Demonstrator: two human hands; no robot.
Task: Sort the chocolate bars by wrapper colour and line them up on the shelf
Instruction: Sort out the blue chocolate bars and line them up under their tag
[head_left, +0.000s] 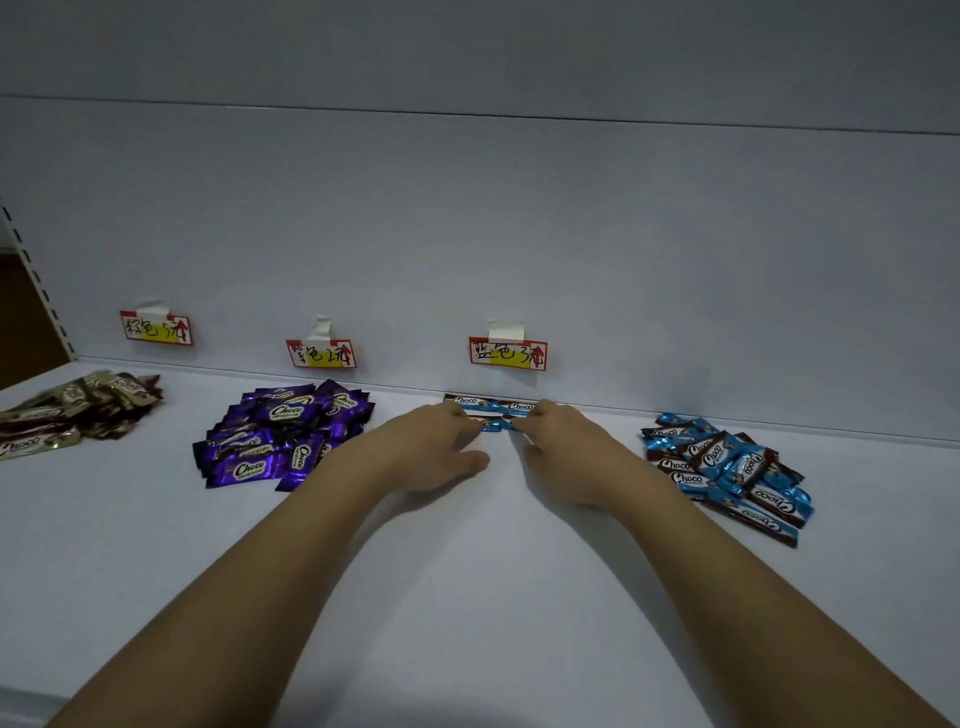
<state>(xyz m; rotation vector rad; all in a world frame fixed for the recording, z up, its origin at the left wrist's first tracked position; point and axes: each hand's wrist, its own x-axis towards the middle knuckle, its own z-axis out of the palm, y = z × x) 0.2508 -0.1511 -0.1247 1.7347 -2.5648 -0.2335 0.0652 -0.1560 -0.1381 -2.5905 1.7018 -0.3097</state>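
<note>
A white shelf (467, 597) carries a purple bar pile (283, 436) left of the left hand (436, 452) and a blue bar pile (727, 467) right of the right hand (566, 457); both hands pinch the blue bars (493, 408) between them, below a price tag (508, 354).

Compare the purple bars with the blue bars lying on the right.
The purple bars lie heaped below the middle label; the blue bars on the right lie heaped with no label behind them. Purple wrappers are all purple; the blue ones carry brown ends. Neither heap is touched by a hand. Both read Choco and lie unsorted on the shelf.
</note>
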